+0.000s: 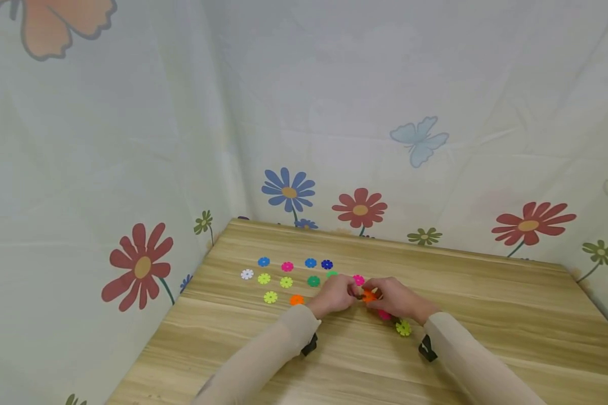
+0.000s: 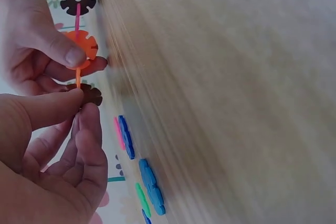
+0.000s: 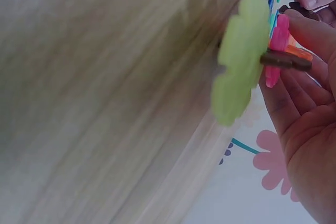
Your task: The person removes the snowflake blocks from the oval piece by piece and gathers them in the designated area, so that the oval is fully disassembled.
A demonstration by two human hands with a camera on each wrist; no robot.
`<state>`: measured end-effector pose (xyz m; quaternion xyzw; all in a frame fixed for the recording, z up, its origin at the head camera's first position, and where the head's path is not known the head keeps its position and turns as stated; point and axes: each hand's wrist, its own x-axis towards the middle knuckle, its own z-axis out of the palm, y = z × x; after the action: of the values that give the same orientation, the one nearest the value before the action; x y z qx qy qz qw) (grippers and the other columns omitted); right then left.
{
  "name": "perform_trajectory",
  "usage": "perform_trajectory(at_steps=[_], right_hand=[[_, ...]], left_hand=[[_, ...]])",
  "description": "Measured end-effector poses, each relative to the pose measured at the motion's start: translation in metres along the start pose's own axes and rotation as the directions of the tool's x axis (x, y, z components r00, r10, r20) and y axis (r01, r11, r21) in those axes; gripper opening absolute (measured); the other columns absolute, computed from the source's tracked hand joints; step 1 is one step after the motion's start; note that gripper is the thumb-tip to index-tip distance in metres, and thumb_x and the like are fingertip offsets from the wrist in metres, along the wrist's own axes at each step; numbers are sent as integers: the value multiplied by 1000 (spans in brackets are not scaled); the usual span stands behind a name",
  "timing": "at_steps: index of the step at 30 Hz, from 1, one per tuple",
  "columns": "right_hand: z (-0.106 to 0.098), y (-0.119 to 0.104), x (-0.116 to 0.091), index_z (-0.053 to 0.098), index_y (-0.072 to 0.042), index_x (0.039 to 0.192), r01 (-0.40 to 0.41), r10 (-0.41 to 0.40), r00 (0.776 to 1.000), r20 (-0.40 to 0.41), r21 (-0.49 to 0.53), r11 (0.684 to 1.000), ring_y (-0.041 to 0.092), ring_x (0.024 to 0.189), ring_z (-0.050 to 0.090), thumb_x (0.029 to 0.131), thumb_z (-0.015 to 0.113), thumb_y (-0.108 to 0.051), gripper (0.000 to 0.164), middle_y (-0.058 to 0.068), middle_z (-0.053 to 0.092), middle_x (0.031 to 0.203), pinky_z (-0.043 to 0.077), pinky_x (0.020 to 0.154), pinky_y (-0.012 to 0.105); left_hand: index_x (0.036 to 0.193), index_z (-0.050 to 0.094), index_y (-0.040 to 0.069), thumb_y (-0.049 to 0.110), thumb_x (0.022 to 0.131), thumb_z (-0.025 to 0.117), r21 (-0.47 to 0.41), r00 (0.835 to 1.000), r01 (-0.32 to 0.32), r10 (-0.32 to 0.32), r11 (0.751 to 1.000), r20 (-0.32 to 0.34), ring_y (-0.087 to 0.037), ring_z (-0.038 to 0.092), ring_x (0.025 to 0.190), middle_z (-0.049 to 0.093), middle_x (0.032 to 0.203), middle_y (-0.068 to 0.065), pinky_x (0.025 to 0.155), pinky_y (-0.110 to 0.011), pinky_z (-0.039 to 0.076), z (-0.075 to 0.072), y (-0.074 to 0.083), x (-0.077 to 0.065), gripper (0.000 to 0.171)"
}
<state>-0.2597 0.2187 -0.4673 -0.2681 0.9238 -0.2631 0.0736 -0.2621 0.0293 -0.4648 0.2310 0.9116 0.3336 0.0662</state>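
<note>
My left hand (image 1: 338, 293) pinches a dark brown notched flower disc (image 2: 93, 95) between thumb and fingertips. Close beside it, my right hand (image 1: 394, 298) holds an orange flower disc (image 2: 90, 45) with its thumb across the face. A thin orange edge (image 2: 79, 77) shows between these two discs. From the right hand trails a joined chain: a pink disc (image 3: 278, 45), another brown disc (image 3: 286, 60) and a yellow-green disc (image 3: 239, 61) at the end. Neighbouring discs sit crosswise to each other. The brown disc's exact join with the orange edge is partly covered by fingers.
Loose flower discs lie on the wooden table (image 1: 223, 326) left of and beyond the hands. Among them are a white disc (image 1: 246, 274), an orange disc (image 1: 296, 300), a dark blue disc (image 1: 326, 264) and a pink disc (image 1: 358, 279). A patterned cloth (image 1: 334, 112) hangs behind.
</note>
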Motion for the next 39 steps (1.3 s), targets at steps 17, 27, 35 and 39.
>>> perform_trajectory(at_steps=[17,27,35,39], right_hand=[[0,6,-3,64,-6,113,34,-34,999,-33,-9,999,12,81,60,83,74,-19,34,5,65,107,50,70,25],[-1,1,-3,65,-6,111,34,-33,999,-26,29,999,12,76,57,83,73,-16,30,3,65,104,49,66,24],[0,2,-1,66,-9,107,61,-60,997,-48,23,998,11,74,55,83,74,-19,27,-1,65,99,48,66,24],[0,1,-2,66,-9,106,75,-73,995,-62,27,997,10,71,55,83,74,-17,26,-1,66,97,48,64,24]], left_hand=[[80,67,6,4,80,73,-93,999,32,-32,995,2,-9,51,65,58,71,6,59,-21,44,-4,-3,0,7],[77,63,10,2,79,74,-66,1000,18,-19,998,-5,-8,52,66,58,72,6,60,-20,45,-1,1,4,14],[77,62,12,1,80,73,-31,999,11,-12,999,-29,-8,52,68,57,73,7,63,-20,46,3,3,7,16],[76,61,13,3,80,74,-31,999,12,-14,999,-42,-8,52,69,57,74,7,64,-20,46,4,4,8,17]])
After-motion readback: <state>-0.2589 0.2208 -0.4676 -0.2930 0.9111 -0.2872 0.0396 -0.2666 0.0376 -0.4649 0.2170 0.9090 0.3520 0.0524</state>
